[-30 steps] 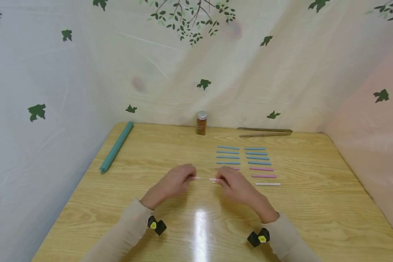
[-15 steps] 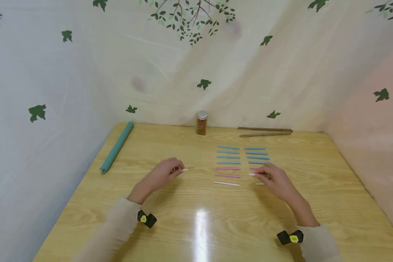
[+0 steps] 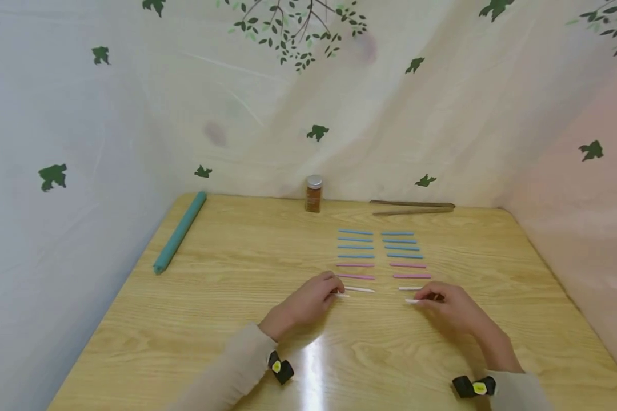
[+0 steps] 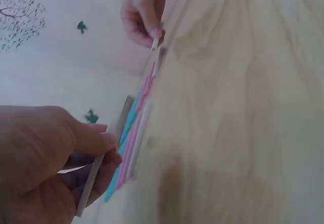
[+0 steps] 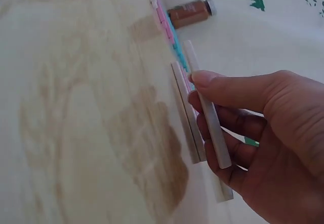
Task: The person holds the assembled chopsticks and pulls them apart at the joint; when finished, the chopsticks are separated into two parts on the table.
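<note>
In the head view my left hand (image 3: pixel 308 299) is low at the near end of the left column of chalk, close beside a white chalk stick (image 3: pixel 361 290) lying there. Thumb and fingers pinch another white chalk stick (image 4: pixel 121 120), which slants across the fingertips in the left wrist view. My right hand (image 3: pixel 455 308) pinches a white chalk stick (image 5: pixel 215 130) at the near end of the right column, in front of a white stick (image 3: pixel 408 289) it partly covers. Beyond lie pink chalk sticks (image 3: pixel 410 275) and blue chalk sticks (image 3: pixel 403 248) in two matching columns.
A small jar (image 3: pixel 313 197) with a silver lid and brown contents stands at the table's back edge. Tongs (image 3: pixel 413 208) lie to its right. A green roll (image 3: pixel 180 233) lies along the left edge of the wooden table (image 3: pixel 226 228). Leaf-printed cloth (image 3: pixel 267 114) walls the back and sides.
The hands have drawn apart, each with a white chalk stick. My left hand swung left, then came right and nearer to the left column; the right hand moved right and towards me.
</note>
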A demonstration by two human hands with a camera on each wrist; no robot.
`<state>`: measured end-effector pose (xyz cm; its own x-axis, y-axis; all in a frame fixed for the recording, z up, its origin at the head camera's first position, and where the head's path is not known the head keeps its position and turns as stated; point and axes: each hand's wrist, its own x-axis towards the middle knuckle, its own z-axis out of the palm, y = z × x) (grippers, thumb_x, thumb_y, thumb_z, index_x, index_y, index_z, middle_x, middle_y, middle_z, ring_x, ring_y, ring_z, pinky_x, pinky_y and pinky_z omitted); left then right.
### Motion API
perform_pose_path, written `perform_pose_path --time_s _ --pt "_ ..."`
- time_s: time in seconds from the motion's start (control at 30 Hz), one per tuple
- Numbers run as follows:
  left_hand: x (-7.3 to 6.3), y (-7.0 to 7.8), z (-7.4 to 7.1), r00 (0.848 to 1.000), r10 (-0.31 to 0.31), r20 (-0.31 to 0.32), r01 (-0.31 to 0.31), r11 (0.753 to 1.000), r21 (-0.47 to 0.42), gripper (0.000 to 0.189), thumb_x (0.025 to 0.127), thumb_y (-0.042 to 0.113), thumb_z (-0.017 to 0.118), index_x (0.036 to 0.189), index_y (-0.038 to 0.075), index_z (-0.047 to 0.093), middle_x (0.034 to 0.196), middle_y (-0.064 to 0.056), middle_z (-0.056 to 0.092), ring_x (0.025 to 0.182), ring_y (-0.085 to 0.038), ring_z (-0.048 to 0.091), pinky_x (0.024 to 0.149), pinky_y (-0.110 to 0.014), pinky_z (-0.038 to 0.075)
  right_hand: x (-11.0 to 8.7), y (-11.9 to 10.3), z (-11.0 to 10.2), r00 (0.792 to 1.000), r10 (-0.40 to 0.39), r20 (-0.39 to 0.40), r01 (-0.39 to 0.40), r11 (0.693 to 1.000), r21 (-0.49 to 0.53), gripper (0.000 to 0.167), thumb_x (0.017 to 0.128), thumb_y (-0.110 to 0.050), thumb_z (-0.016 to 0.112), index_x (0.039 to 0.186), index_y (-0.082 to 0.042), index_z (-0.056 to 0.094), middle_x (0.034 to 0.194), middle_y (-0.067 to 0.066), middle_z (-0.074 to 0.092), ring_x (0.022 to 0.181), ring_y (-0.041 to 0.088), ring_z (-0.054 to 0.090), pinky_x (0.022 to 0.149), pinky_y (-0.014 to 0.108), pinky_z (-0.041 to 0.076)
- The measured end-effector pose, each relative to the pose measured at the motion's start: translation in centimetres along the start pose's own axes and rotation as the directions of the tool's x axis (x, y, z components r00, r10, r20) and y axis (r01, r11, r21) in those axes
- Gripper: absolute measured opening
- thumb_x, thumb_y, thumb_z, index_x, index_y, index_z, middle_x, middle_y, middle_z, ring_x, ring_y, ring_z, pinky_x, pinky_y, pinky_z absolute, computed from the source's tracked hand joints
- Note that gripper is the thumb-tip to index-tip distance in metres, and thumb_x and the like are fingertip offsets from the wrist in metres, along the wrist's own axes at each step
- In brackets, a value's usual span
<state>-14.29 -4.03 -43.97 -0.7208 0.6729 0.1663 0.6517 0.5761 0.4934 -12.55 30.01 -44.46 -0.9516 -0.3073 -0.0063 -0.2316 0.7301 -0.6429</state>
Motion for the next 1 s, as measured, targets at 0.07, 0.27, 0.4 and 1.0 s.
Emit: perform_pose_path --time_s 0.07,0.27,0.4,1.0 --pt "0.5 0.6 1.1 1.000 -0.004 -0.017 0.004 1.000 -0.006 0.013 0.097 0.006 0.053 0.103 0.009 0.063 0.101 -0.001 0.059 0.094 -0.011 0.055 0.086 -0.021 0.047 0.0 0.3 0.1 1.000 -0.005 0.010 0.006 1.000 -0.004 0.005 0.088 -0.021 0.069 0.093 -0.019 0.070 0.086 -0.005 0.063 0.076 0.002 0.053 0.067 0.023 0.047" --pt "1.4 2.0 3.6 0.997 0.004 -0.079 -0.008 0.999 -0.045 0.009 0.095 0.008 0.056 0.098 0.010 0.065 0.094 0.001 0.058 0.089 -0.010 0.053 0.084 -0.020 0.046 0.1 0.6 0.7 1.000 -0.023 0.007 0.023 1.000 -0.018 0.005 0.087 -0.019 0.069 0.091 -0.022 0.071 0.087 -0.006 0.061 0.078 0.001 0.053 0.070 0.022 0.047" --pt "1.7 2.3 4.6 0.994 0.010 -0.105 -0.014 0.999 -0.035 0.008 0.094 0.009 0.058 0.095 0.010 0.066 0.088 0.001 0.055 0.083 -0.010 0.050 0.079 -0.019 0.043 0.2 0.7 0.9 1.000 -0.022 -0.007 0.021 0.999 -0.029 0.006 0.086 -0.019 0.071 0.090 -0.023 0.072 0.086 -0.007 0.061 0.078 0.002 0.052 0.069 0.022 0.046" --pt "1.3 2.7 3.8 0.993 0.019 -0.118 -0.012 0.998 0.062 0.012 0.094 0.013 0.058 0.102 0.013 0.067 0.093 0.002 0.055 0.086 -0.012 0.049 0.079 -0.023 0.041 0.0 0.0 0.2 0.997 -0.067 -0.030 0.065 0.996 -0.065 0.007 0.087 -0.019 0.070 0.093 -0.020 0.074 0.090 -0.007 0.063 0.080 0.002 0.053 0.069 0.023 0.047"
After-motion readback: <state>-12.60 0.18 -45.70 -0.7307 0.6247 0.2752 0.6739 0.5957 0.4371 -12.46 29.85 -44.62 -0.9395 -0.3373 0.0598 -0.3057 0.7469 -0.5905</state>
